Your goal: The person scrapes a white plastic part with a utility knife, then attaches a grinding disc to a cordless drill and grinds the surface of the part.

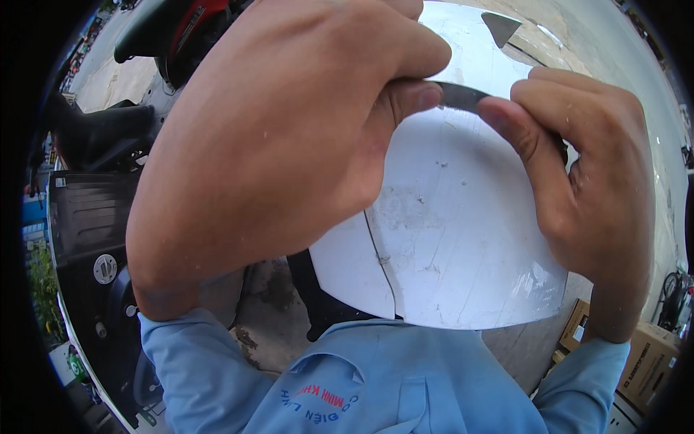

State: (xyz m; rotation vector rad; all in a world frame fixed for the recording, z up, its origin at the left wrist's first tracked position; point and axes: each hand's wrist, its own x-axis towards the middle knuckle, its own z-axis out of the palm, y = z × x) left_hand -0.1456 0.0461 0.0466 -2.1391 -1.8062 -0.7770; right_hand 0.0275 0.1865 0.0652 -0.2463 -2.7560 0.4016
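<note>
A white curved panel [463,224] sits in front of my chest, scuffed, with a thin crack or seam running down its left part. Along its upper edge is a dark grey strip [459,96]. My left hand [311,130] pinches this strip from the left, thumb pressed on it and fingers curled above. My right hand [578,173] grips it from the right, thumb on the near face and fingers bent over the top. A second white surface [455,29] with a dark notch shows beyond the strip.
A black and red motorbike body part [166,40] and a black seat-like piece [97,134] lie upper left. A large dark panel [83,224] stands along my left side. Cardboard boxes [650,365] are at lower right, with a dark coiled object [672,296] behind them.
</note>
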